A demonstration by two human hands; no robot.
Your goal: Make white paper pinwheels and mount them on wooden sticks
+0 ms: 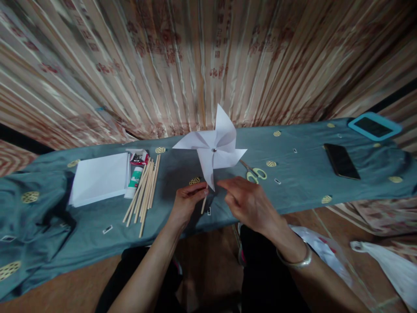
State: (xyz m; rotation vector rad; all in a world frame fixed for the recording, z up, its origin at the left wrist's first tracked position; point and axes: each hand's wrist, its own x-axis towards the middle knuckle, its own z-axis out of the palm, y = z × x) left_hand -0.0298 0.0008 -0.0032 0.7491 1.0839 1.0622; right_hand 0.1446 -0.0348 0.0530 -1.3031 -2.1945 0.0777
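A white paper pinwheel (224,155) with a shiny pin at its centre is held upright over the table. My left hand (186,204) pinches its thin wooden stick (203,205) between thumb and fingers, just below the paper. The lowest blade hides the upper part of the stick. To the right of that blade is my right hand (249,204), index finger stretched toward the blade tip and the other fingers curled. It holds nothing, and whether the fingertip touches the paper I cannot tell. Behind it lie scissors (257,174) with yellow-green handles, partly covered by the pinwheel.
Left on the cloth-covered table (302,187) lie a stack of white paper (99,178), a glue stick (134,182), a small open box (138,157) of metal pins and several wooden sticks (143,191). A phone (341,161) and a blue-framed tablet (374,126) lie right. A curtain (195,65) hangs behind.
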